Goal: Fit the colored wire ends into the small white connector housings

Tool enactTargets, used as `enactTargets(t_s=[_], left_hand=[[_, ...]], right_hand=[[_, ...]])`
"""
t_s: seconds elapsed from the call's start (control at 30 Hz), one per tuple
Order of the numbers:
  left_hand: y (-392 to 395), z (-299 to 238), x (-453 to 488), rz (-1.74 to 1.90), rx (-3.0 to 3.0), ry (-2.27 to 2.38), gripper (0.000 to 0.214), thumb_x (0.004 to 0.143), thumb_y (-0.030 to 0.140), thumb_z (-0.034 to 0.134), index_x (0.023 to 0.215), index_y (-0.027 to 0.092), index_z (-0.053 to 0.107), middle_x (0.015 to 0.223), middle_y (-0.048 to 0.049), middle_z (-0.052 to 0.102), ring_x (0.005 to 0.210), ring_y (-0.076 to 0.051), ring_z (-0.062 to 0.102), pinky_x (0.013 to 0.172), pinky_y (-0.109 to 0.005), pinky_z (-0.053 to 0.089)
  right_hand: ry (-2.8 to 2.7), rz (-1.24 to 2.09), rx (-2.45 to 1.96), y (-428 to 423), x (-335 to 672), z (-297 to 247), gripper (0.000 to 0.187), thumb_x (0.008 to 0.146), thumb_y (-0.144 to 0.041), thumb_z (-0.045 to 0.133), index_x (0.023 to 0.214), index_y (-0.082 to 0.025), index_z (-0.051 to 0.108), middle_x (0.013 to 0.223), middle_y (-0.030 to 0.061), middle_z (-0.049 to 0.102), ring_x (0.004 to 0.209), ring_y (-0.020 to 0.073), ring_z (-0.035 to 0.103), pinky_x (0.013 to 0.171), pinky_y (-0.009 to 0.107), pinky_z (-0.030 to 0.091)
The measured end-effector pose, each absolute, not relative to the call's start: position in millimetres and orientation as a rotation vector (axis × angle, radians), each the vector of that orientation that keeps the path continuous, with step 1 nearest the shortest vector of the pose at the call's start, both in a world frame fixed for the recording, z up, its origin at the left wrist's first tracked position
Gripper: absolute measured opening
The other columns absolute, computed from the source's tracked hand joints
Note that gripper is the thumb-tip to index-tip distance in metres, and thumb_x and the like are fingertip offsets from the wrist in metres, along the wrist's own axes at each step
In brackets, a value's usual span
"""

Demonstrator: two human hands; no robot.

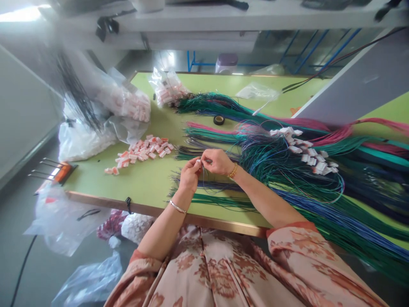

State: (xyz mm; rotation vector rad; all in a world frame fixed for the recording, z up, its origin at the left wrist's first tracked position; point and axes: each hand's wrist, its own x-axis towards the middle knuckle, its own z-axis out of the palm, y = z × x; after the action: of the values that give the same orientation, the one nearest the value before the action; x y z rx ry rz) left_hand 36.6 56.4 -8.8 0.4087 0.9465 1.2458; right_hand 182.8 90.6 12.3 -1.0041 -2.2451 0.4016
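Note:
Close together over the table's front half, both hands are closed in pinches. My left hand (190, 175) grips a small white connector housing (199, 162) between thumb and fingers. Right beside it, my right hand (219, 162) pinches a thin wire at the housing; the fingers partly hide the wire's end. Loose pink-and-white connector housings (150, 148) lie in a heap to the left of my hands. Dark wires (188, 153) spread just behind them, with their ends pointing left. On the right, several white housings (309, 155) with wires attached rest on a green wire bundle (258, 160).
Bags of housings (136, 104) stand at the table's left. A black tape roll (219, 120) lies behind the hands. Blue wires (297, 202) run along the front right. A slanted grey panel (354, 85) and an overhead shelf (204, 21) border the space. An orange pronged holder (64, 172) sits at the left edge.

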Motion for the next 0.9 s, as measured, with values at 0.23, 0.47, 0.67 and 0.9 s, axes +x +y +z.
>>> enactTargets(t_s=[0.23, 0.47, 0.67, 0.9], left_hand=[[58.0, -7.7, 37.3, 1.259, 0.391, 0.969, 0.024, 0.061, 0.015, 0.081, 0.083, 0.014, 0.070, 0.074, -0.0005, 0.066, 0.064, -0.007, 0.055, 0.066, -0.023, 0.041], [54.3, -10.4, 43.5, 1.265, 0.454, 1.019, 0.026, 0.058, 0.017, 0.082, 0.080, 0.013, 0.070, 0.072, -0.0010, 0.067, 0.063, -0.008, 0.056, 0.065, -0.023, 0.040], [56.3, -7.3, 38.9, 1.271, 0.406, 0.976, 0.026, 0.060, 0.017, 0.081, 0.083, 0.014, 0.068, 0.073, 0.0001, 0.066, 0.062, -0.007, 0.055, 0.064, -0.022, 0.040], [55.0, -6.6, 38.0, 1.266, 0.418, 0.933, 0.025, 0.063, 0.017, 0.081, 0.083, 0.013, 0.068, 0.077, -0.0018, 0.066, 0.065, -0.006, 0.054, 0.066, -0.023, 0.040]], right_hand=[[-2.238, 0.450, -1.084, 91.0, 188.0, 9.2, 0.008, 0.078, -0.018, 0.053, 0.074, -0.018, 0.060, 0.071, 0.0030, 0.063, 0.060, 0.0124, 0.050, 0.060, 0.024, 0.037], [-2.334, 0.289, -1.173, 90.4, 182.1, 6.0, 0.007, 0.076, -0.018, 0.054, 0.072, -0.018, 0.059, 0.072, 0.0053, 0.065, 0.060, 0.0142, 0.050, 0.059, 0.025, 0.033], [-2.265, 0.625, -1.100, 97.6, 191.9, 22.6, 0.010, 0.077, -0.022, 0.055, 0.072, -0.017, 0.063, 0.067, 0.0014, 0.064, 0.057, 0.0112, 0.050, 0.058, 0.022, 0.036], [-1.927, 0.422, -1.587, 195.7, 213.0, 39.0, 0.021, 0.082, -0.022, 0.053, 0.089, -0.014, 0.071, 0.084, 0.0065, 0.072, 0.075, 0.0155, 0.060, 0.071, 0.024, 0.044]])
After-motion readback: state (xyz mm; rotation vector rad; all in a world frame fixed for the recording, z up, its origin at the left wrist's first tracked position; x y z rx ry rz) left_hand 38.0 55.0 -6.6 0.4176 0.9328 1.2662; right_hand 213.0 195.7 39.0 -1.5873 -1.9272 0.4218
